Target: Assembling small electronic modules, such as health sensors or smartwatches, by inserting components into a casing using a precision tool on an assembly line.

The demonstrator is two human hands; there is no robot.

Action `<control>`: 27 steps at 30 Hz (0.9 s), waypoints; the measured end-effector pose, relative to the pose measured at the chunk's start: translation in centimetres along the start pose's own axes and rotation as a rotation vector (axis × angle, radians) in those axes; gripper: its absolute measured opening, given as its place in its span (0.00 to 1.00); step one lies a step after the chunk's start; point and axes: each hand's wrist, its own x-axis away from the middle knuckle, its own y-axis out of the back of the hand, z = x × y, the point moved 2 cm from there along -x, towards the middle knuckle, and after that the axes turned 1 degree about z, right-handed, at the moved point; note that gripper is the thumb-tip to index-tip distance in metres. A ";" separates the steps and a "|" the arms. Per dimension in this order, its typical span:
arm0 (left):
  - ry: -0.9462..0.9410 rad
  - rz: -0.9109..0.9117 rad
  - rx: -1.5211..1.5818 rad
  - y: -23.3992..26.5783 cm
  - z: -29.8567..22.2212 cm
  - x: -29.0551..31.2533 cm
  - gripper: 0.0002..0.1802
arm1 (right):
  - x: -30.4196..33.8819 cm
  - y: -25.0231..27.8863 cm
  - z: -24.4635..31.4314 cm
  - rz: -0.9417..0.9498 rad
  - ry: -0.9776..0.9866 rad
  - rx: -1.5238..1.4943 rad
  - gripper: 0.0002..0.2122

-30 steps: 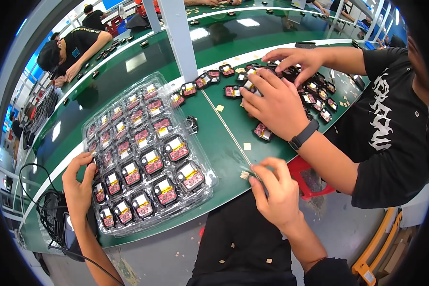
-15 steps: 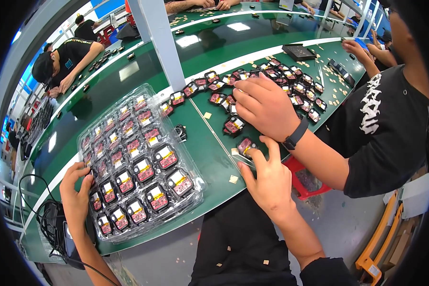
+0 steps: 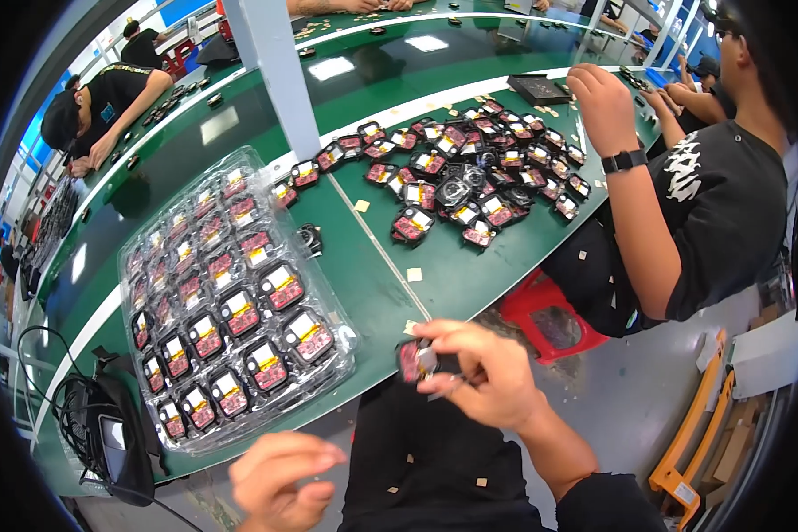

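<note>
Above my lap, my right hand pinches a small black watch case between thumb and fingers; a red circuit board and a pale silvery part show inside it. My left hand hovers below the tray's near edge, fingers partly bent and apart from the thumb, with nothing between them. To its upper left lies a clear plastic tray with rows of similar watch cases, each showing a white block, a yellow strip and a red board. A loose pile of watch cases covers the bench to the right of the tray.
A green bench carries small pale squares. A grey post rises behind the tray. A co-worker's raised hand is beyond the pile, a red stool below. A black bag with cables stands left.
My right hand has lifted the watch case off the bench and brought it toward me. My left hand has left the tray's edge and moved right. The co-worker's hand has withdrawn from the pile.
</note>
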 end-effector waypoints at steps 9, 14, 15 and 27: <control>0.857 0.397 1.111 -6.5 6.0 2.4 0.48 | 2.3 -0.3 2.6 0.526 0.203 0.132 0.21; 1.094 0.461 1.413 -6.8 6.4 3.2 0.52 | 3.1 0.0 2.4 0.539 0.242 0.139 0.21; 1.048 0.507 1.423 -6.7 6.4 3.2 0.51 | 3.0 0.0 2.3 0.560 0.256 0.117 0.21; 0.669 -0.100 1.402 -7.4 4.8 2.8 0.36 | 3.1 -0.4 1.9 0.207 0.072 0.231 0.17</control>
